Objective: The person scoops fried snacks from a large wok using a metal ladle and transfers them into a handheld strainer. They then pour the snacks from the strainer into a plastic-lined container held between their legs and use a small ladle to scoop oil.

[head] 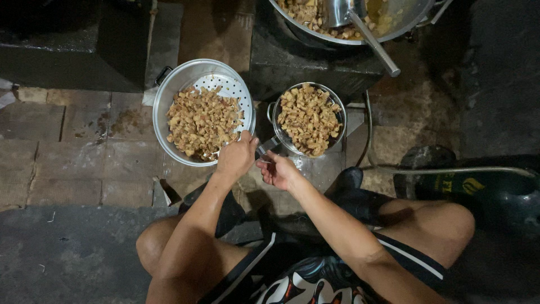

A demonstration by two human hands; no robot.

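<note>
- Left hand (236, 157) was curled around the near rim of the big perforated metal colander (169, 95), fingers closed on the edge right where the rim comes closest to the person.
- That colander sat on the worn brick floor (67, 152), pretty much full of small fried golden-brown chunks (202, 121), with the holes showing on the bare upper right part of the wall.
- Right hand (279, 170) was just beside the left one, palm turned up and fingers loosely curled. It looked like it was pinching the end of the flat metal handle (268, 146) of the smaller pot, but honestly I couldn't tell how firm that grip was.
- The smaller metal pot (274, 110) stood just to the right of the colander, nearly touching it, heaped with the same chunks.
- Up top, a wide pan (405, 22) held more chunks, with a ladle (371, 42) lying in it, handle sticking out over the rim.
- A dark green gas cylinder (495, 188) lay at the far right, a hose (368, 135) running beside it.
- Person was squatting, bare knees on both sides.
</note>
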